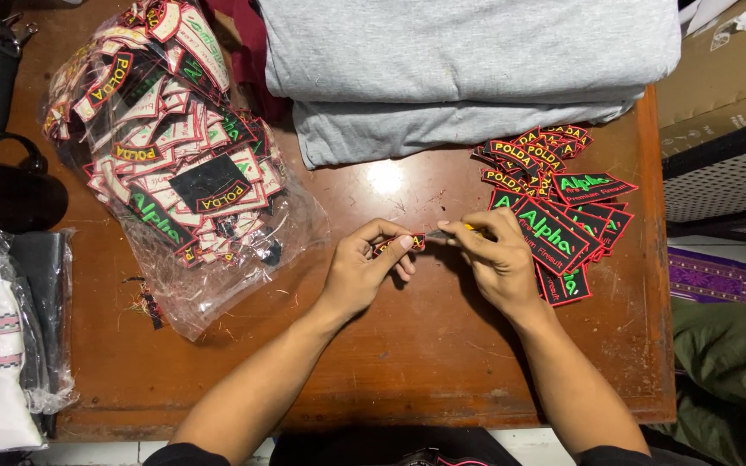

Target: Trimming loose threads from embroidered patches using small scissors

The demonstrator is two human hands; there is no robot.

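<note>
Over the middle of the wooden counter [407, 362], the left hand [364, 272] pinches a small patch [395, 244], mostly hidden by fingers. The right hand [498, 259] grips a thin tool [440, 233], barely visible. Bare wood lies toward the near edge; a patch pile [563, 216] crowds the right edge, a plastic bag [174, 155] the left.

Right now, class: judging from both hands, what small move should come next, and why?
Probably draw the small tool in the right hand along the edge of the small patch pinched by the left hand: its tip already meets the patch.
</note>
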